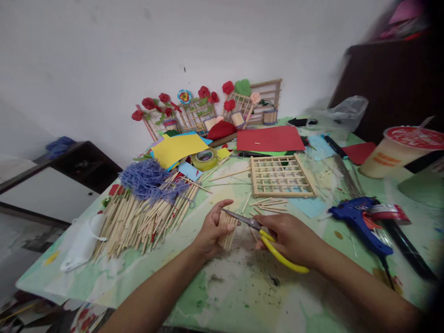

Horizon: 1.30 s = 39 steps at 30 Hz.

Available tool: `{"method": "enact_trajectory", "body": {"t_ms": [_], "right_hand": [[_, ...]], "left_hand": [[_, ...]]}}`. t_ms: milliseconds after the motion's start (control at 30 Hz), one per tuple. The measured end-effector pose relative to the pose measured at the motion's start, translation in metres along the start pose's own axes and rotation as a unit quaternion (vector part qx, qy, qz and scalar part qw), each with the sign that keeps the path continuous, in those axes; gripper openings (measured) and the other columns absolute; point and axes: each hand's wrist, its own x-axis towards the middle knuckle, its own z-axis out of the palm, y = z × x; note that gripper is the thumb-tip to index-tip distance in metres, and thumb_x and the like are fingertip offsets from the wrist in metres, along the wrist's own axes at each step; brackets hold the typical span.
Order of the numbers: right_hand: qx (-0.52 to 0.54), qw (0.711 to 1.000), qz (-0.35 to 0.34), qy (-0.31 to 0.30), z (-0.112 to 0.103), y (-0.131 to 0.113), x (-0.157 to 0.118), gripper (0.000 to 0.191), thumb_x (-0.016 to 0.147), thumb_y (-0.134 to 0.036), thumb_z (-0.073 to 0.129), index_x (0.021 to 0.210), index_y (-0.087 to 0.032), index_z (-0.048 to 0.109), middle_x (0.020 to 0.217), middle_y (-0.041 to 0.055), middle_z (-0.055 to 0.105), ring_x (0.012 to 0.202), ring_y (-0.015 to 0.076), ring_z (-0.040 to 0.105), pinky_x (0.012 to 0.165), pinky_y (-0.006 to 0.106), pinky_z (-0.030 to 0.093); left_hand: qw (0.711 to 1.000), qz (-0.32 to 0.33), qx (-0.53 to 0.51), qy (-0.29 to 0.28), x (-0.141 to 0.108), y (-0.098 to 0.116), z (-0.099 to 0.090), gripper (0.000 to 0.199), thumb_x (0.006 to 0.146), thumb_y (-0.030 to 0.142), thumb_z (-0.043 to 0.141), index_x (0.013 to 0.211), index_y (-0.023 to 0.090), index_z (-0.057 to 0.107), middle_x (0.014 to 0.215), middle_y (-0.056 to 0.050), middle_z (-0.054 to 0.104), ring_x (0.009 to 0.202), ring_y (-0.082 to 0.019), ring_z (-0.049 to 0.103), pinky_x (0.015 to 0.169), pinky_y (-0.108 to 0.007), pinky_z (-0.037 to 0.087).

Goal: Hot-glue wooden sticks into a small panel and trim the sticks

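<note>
My left hand (211,231) grips a small flat row of short wooden sticks (227,237), its thumb pressed on the front. In my right hand (291,238) are scissors with yellow handles (277,254); their grey blades (244,218) point left across the top of the stick row. Whether the blades touch the sticks I cannot tell. Just beyond my hands lie several short cut sticks (272,204) and a wooden lattice frame (282,176).
Left: a pile of sticks (138,224), blue yarn (144,178) and a white mask (83,245). Right: a blue glue gun (362,224) and a lidded drink cup (385,155). Behind: yellow paper (178,149), red paper (270,138), clear tape (204,159) and flower-decorated lattices (196,113) against the wall.
</note>
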Motion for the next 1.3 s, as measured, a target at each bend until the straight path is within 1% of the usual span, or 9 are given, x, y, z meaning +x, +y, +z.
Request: {"method": "enact_trajectory", "body": {"t_ms": [100,167,300,400,500,700,800,1033,1300], "right_hand": [[-0.013,0.998,0.035,0.041,-0.005,0.003,0.000,0.021,0.081,-0.041,0.058,0.088,-0.021,0.058,0.071,0.0006,0.062,0.059,0.0142,0.050,0.056,0.024,0.032],[-0.030,0.998,0.042,0.048,-0.009,0.004,0.000,0.027,0.079,-0.045,0.061,0.091,-0.021,0.058,0.074,0.0009,0.063,0.062,0.0151,0.051,0.056,0.025,0.033],[-0.053,0.998,0.014,0.011,-0.012,0.002,0.000,0.038,0.075,-0.051,0.063,0.098,-0.021,0.060,0.088,0.0042,0.065,0.076,0.0194,0.057,0.064,0.027,0.037],[-0.060,0.998,0.013,-0.010,-0.011,0.000,0.000,0.043,0.074,-0.055,0.063,0.102,-0.022,0.060,0.090,0.0055,0.065,0.081,0.0219,0.058,0.067,0.028,0.039],[-0.064,0.998,0.012,-0.015,-0.011,-0.001,-0.001,0.046,0.074,-0.055,0.064,0.106,-0.022,0.060,0.095,0.0067,0.065,0.087,0.0238,0.059,0.071,0.030,0.040],[-0.064,0.998,0.008,-0.023,-0.009,0.001,-0.002,0.062,0.072,-0.061,0.063,0.119,-0.021,0.058,0.105,0.0105,0.064,0.096,0.0274,0.058,0.079,0.035,0.042],[-0.065,0.998,0.002,-0.019,-0.009,0.001,-0.003,0.063,0.071,-0.062,0.063,0.119,-0.021,0.058,0.107,0.0114,0.063,0.098,0.0281,0.058,0.081,0.036,0.043],[-0.062,0.998,0.005,-0.015,-0.011,0.000,-0.002,0.058,0.072,-0.059,0.064,0.115,-0.021,0.059,0.106,0.0105,0.064,0.096,0.0275,0.058,0.079,0.036,0.043],[-0.060,0.998,0.003,-0.024,-0.011,-0.001,-0.002,0.060,0.071,-0.061,0.063,0.116,-0.021,0.059,0.106,0.0116,0.064,0.098,0.0285,0.058,0.080,0.036,0.043]], "left_hand": [[1.000,0.008,-0.011,0.018,0.003,0.000,-0.002,0.069,0.055,0.018,0.080,0.117,0.019,0.050,0.071,0.001,0.067,0.063,-0.011,0.061,0.056,-0.016,0.044],[0.999,0.013,-0.011,0.028,0.004,0.001,-0.004,0.068,0.056,0.017,0.079,0.117,0.019,0.051,0.071,0.000,0.068,0.064,-0.011,0.062,0.057,-0.016,0.044],[0.999,0.023,-0.006,0.024,0.006,0.002,-0.005,0.068,0.056,0.017,0.080,0.117,0.019,0.051,0.073,0.000,0.068,0.065,-0.011,0.061,0.058,-0.016,0.045],[1.000,0.024,-0.006,0.013,0.005,0.001,-0.005,0.070,0.054,0.017,0.080,0.117,0.020,0.050,0.076,0.000,0.068,0.064,-0.011,0.061,0.059,-0.018,0.047],[1.000,0.020,-0.005,0.004,0.005,0.000,-0.005,0.072,0.053,0.017,0.081,0.118,0.020,0.050,0.077,0.000,0.068,0.064,-0.012,0.061,0.059,-0.020,0.047],[1.000,0.018,0.008,0.005,0.005,-0.001,-0.007,0.073,0.053,0.020,0.082,0.118,0.020,0.050,0.071,0.002,0.065,0.057,-0.010,0.058,0.054,-0.019,0.045],[1.000,0.023,0.011,0.004,0.006,-0.002,-0.008,0.072,0.054,0.020,0.082,0.118,0.020,0.050,0.071,0.002,0.065,0.057,-0.010,0.057,0.054,-0.018,0.044],[1.000,0.017,0.016,0.000,0.004,-0.002,-0.007,0.071,0.052,0.017,0.083,0.116,0.021,0.052,0.076,0.000,0.067,0.062,-0.011,0.060,0.057,-0.019,0.045],[1.000,0.013,0.023,0.005,0.005,-0.001,-0.006,0.071,0.052,0.020,0.083,0.116,0.021,0.052,0.069,0.003,0.064,0.056,-0.009,0.056,0.054,-0.018,0.042]]}}
